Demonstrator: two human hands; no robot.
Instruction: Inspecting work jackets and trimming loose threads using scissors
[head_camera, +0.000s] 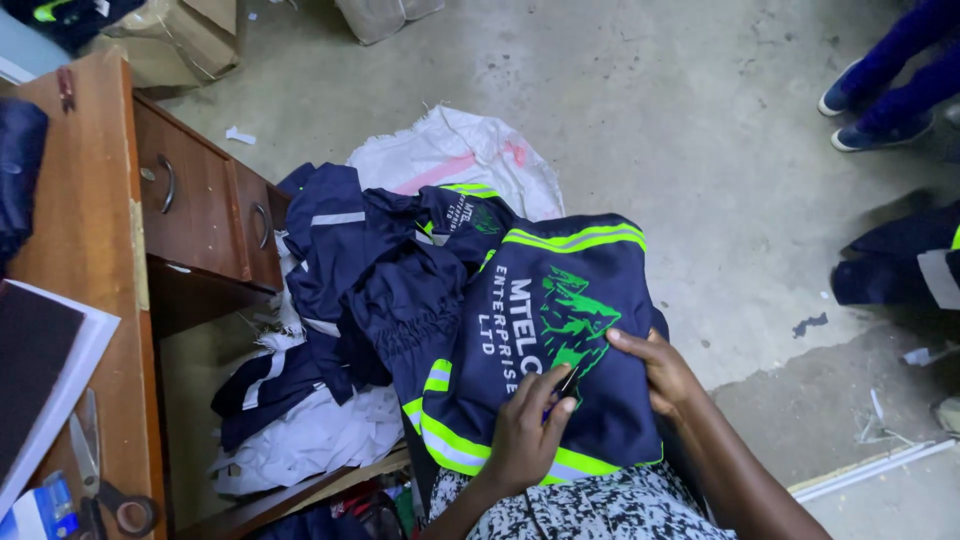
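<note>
A navy work garment (560, 330) with bright green reflective stripes, white lettering and a green emblem lies spread over my lap. My left hand (530, 430) pinches a small thin tool with a blue handle, its tip touching the green emblem. My right hand (655, 370) presses flat on the cloth just right of the emblem and holds it down. More navy garments (350, 260) with grey and green stripes are heaped on the floor to the left.
A wooden desk (100, 250) with two drawers stands at left; scissors (100, 490), papers and a dark pad lie on it. A white sack (460, 150) lies on the concrete floor behind the heap. Another person's feet in blue (880, 100) are at top right.
</note>
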